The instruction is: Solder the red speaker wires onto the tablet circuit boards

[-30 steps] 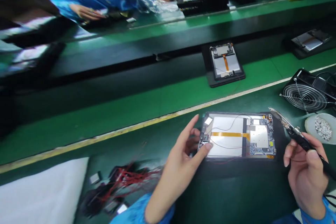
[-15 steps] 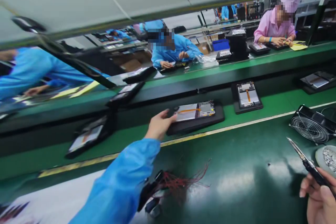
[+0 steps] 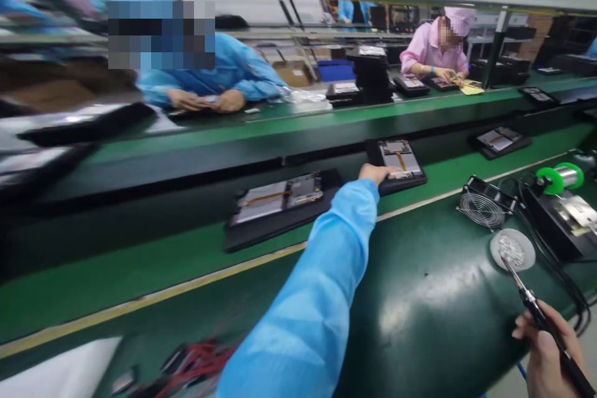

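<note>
My left arm in a blue sleeve stretches out over the green conveyor belt (image 3: 140,264). My left hand (image 3: 374,173) grips the near left corner of a black tray (image 3: 416,181) that carries an opened tablet (image 3: 396,156). Another black tray with an opened tablet (image 3: 280,196) lies on the belt to its left, apart from my hand. My right hand (image 3: 550,354) at the lower right is closed round a soldering iron (image 3: 536,308), whose tip points up toward a small round dish (image 3: 512,250).
A small fan (image 3: 485,204), a black solder station (image 3: 562,217) with a green spool (image 3: 559,177) and cables sit at the right. Red wires (image 3: 196,360) and a white pad (image 3: 56,376) lie at the lower left. Other people work across the belt.
My left hand set the opened tablet's tray on the belt, let it go, and reached right to the other tray. The view swung up. My right hand kept the soldering iron.
</note>
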Demonstrator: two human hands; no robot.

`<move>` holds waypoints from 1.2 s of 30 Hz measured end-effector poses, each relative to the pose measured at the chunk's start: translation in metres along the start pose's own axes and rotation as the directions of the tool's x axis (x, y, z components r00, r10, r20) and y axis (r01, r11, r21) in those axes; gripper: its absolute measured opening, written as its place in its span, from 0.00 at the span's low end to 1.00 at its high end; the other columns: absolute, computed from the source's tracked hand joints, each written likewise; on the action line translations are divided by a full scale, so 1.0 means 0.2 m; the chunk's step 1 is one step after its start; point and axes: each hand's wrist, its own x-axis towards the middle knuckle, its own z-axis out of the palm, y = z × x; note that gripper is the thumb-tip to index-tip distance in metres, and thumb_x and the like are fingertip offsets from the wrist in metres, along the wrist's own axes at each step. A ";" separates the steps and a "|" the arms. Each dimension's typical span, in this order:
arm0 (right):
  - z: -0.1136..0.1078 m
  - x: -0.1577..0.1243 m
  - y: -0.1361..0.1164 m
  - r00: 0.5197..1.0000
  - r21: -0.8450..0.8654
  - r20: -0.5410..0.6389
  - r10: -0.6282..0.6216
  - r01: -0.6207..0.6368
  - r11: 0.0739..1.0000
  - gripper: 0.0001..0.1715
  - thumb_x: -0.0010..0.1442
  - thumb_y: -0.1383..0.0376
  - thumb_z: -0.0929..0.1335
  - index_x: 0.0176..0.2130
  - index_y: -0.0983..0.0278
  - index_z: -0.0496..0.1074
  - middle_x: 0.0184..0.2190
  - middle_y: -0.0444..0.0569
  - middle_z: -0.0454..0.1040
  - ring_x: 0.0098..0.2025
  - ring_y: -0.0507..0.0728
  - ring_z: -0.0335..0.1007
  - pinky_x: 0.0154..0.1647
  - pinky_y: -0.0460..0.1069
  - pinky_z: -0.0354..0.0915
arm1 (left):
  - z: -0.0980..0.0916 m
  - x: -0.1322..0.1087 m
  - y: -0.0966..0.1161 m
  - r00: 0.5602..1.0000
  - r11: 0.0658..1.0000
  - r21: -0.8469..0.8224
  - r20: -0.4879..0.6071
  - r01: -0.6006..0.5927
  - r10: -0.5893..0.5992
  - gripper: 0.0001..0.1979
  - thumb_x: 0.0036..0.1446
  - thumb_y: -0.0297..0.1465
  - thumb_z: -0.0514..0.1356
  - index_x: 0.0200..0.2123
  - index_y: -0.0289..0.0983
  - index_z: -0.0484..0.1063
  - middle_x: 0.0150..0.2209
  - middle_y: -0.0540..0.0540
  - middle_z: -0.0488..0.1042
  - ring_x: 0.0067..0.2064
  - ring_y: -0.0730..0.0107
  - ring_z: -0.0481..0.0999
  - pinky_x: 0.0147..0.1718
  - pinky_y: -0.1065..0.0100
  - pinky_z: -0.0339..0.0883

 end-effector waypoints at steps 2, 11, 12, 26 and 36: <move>-0.05 0.01 0.01 0.995 -0.138 -0.035 -0.089 0.083 0.987 0.22 0.70 0.49 0.74 0.53 0.62 0.81 0.41 0.54 0.82 0.37 0.64 0.81 0.39 0.59 0.77 | 0.03 0.01 0.03 0.999 0.991 -0.125 0.018 0.039 -0.037 0.21 0.73 0.39 0.68 0.63 0.36 0.75 0.61 0.38 0.77 0.57 0.53 0.81 0.55 0.49 0.81; -0.15 0.08 0.04 0.939 -0.331 0.139 -0.315 0.344 0.879 0.19 0.66 0.53 0.78 0.51 0.61 0.84 0.48 0.58 0.81 0.50 0.69 0.79 0.50 0.64 0.75 | -0.33 -0.28 -0.07 0.950 0.951 -0.285 0.312 0.119 -0.025 0.19 0.72 0.40 0.69 0.57 0.34 0.77 0.51 0.39 0.82 0.46 0.60 0.85 0.45 0.56 0.83; -0.15 0.07 0.03 0.935 -0.313 0.168 -0.314 0.352 0.882 0.19 0.65 0.51 0.78 0.49 0.61 0.84 0.47 0.58 0.81 0.48 0.69 0.79 0.46 0.63 0.76 | -0.43 -0.34 -0.10 0.930 0.957 -0.266 0.368 0.116 -0.010 0.21 0.66 0.40 0.73 0.55 0.32 0.79 0.48 0.39 0.84 0.43 0.58 0.85 0.42 0.57 0.84; 0.40 -0.03 -0.28 0.970 0.115 0.234 0.073 -0.102 0.988 0.22 0.70 0.53 0.76 0.56 0.64 0.81 0.43 0.52 0.81 0.41 0.62 0.80 0.46 0.58 0.76 | -0.71 -0.93 -0.28 0.827 0.884 0.276 0.531 -0.376 0.186 0.10 0.55 0.31 0.70 0.42 0.42 0.81 0.52 0.41 0.82 0.60 0.50 0.79 0.64 0.52 0.70; 0.46 -0.10 -0.39 0.957 0.154 0.291 0.003 -0.050 0.987 0.16 0.73 0.62 0.74 0.58 0.59 0.80 0.44 0.49 0.77 0.34 0.55 0.78 0.39 0.54 0.76 | -0.88 -1.39 -0.49 0.789 0.905 0.341 0.615 -0.253 -0.011 0.09 0.68 0.33 0.61 0.47 0.43 0.81 0.35 0.53 0.88 0.36 0.65 0.86 0.38 0.69 0.72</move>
